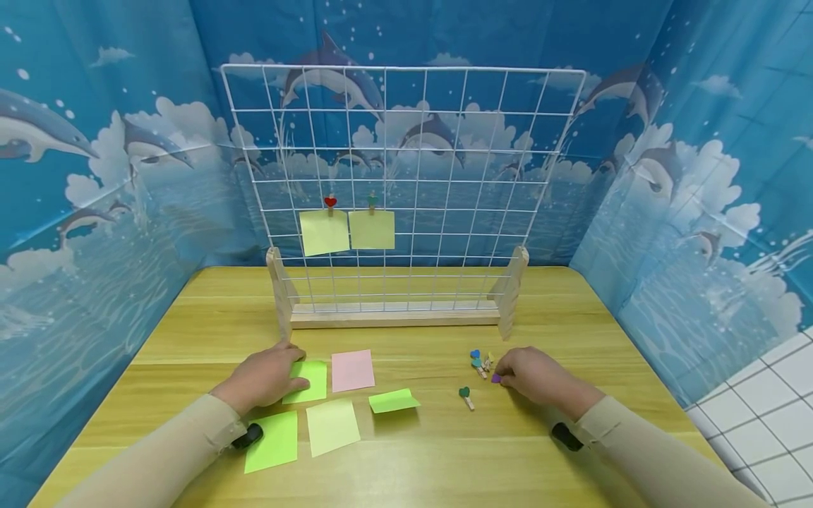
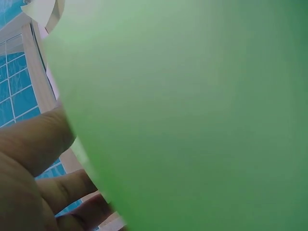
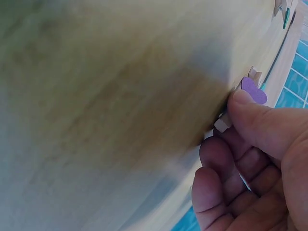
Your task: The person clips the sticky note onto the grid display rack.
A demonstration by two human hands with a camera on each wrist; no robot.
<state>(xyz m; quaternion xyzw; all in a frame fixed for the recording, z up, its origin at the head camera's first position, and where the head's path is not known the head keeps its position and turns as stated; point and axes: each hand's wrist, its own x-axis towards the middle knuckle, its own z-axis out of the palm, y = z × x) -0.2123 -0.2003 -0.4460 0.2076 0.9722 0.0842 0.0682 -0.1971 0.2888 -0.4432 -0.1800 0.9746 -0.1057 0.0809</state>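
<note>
My left hand pinches the left edge of a bright green sticky note, thumb on one face and fingers behind. In the left wrist view that green note fills most of the picture, with the thumb and fingers of the left hand at its edge. My right hand holds a small wooden clothespin with a purple heart between thumb and forefinger. The right wrist view shows the purple heart just beyond the thumb tip, with the other fingers of the right hand curled below.
A white wire grid stands in a wooden base. Two pale yellow notes hang there from heart clothespins. On the table lie a pink note, a pale yellow note, green notes and several clothespins.
</note>
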